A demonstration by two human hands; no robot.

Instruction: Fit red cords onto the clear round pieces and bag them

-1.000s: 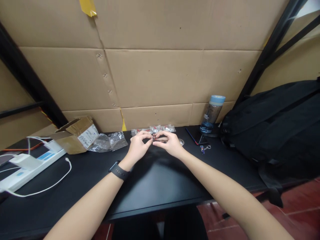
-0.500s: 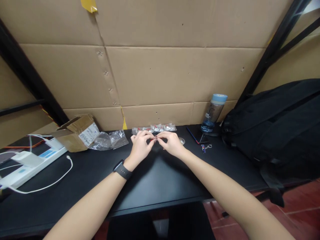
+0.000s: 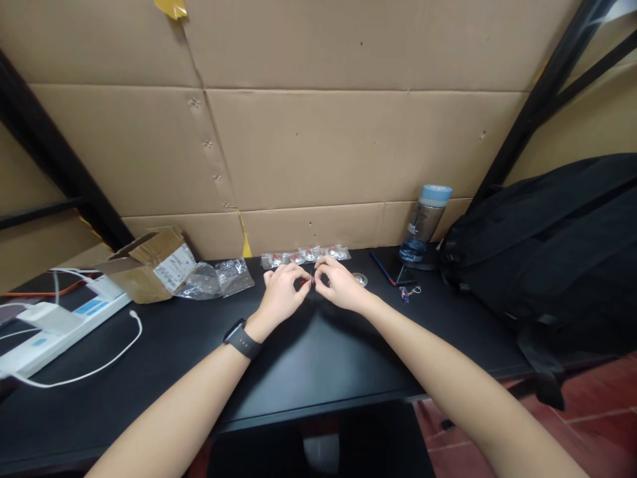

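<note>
Over the back middle of the table, my left hand (image 3: pixel 283 291) pinches a small thin disc (image 3: pixel 311 279), seen nearly edge-on, with a red part on its left side. My right hand (image 3: pixel 341 285) is closed, thumb and fingertips curled together right beside the disc's other face. Whether those fingertips grip anything is too small to tell. Just right of my right hand a round, silvery disc (image 3: pixel 360 279) lies flat on the table. Behind both hands, several small clear packets (image 3: pixel 309 254) with red bits inside lie in a row along the cardboard wall.
To the left are an open cardboard box (image 3: pixel 149 265), crumpled clear bags (image 3: pixel 233 277) and a white power strip (image 3: pixel 64 332) with cables. To the right stand a water bottle (image 3: pixel 423 222), a dark phone (image 3: pixel 393 269), a keychain (image 3: pixel 409 293) and a black backpack (image 3: pixel 547 252).
My right fingertips have shifted slightly, curling into a rounder pinch and opening a small gap near the disc. My left hand keeps its hold. The view has moved a little.
</note>
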